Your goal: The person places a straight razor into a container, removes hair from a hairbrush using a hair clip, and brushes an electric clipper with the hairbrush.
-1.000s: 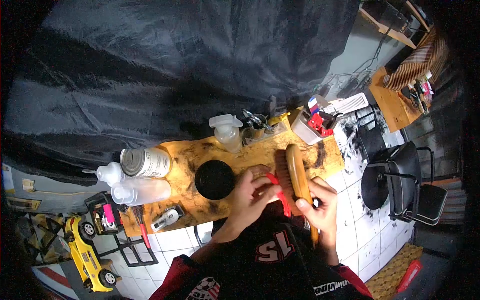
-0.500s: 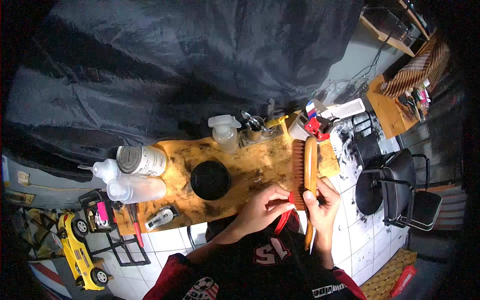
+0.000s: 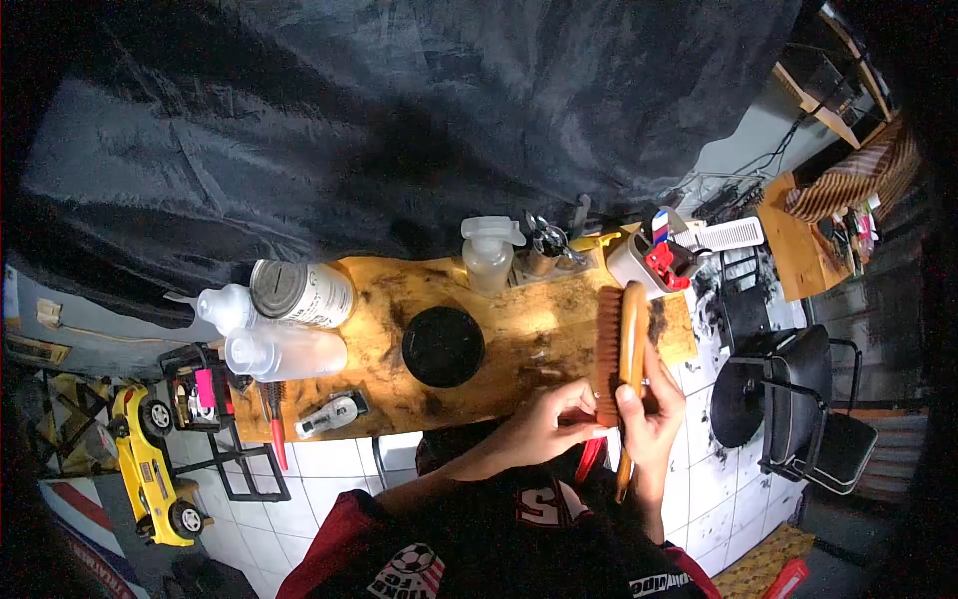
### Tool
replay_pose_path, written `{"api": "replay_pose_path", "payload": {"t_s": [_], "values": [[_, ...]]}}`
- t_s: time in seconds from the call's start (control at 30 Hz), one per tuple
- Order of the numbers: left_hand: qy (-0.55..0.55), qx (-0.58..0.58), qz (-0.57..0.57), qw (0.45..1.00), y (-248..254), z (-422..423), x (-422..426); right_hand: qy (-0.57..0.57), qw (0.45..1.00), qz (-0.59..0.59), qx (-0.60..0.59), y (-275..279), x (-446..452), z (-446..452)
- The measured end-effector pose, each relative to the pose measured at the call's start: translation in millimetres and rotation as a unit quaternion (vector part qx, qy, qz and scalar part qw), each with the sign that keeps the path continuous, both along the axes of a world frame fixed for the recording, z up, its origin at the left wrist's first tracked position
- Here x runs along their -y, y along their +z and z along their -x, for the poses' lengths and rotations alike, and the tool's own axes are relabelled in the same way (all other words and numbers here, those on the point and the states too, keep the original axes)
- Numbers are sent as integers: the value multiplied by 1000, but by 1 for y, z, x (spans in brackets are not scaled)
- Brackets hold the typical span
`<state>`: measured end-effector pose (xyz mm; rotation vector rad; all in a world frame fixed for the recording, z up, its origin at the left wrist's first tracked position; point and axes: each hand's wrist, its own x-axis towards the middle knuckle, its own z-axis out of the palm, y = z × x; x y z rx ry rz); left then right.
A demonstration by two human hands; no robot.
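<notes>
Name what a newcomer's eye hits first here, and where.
Probably the long wooden brush with brown bristles, in the right hand right of centre, with the left hand close to the bristles. Next, the flat, round black object mid-way along the dark-stained wooden table. Then the bright yellow plastic toy car at the picture's lower left.

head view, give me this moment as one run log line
right hand: gripping wooden brush | left hand: pinching red item near bristles | black round item: on table
</notes>
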<state>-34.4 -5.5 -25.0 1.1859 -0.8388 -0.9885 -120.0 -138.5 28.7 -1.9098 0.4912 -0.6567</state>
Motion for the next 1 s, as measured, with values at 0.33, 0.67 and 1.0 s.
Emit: {"api": "replay_pose_path", "payload": {"t_s": [0.33, 0.67, 1.0], "values": [[353, -193, 33, 915, 36, -39, -8, 144, 987, -10, -67, -5, 7, 13], [153, -168, -33, 973, 25, -20, -5, 24, 1000, 5, -5, 10, 8, -9], [268, -113, -43, 956, 17, -27, -10, 99, 993, 48, -37, -2, -4, -7]]}}
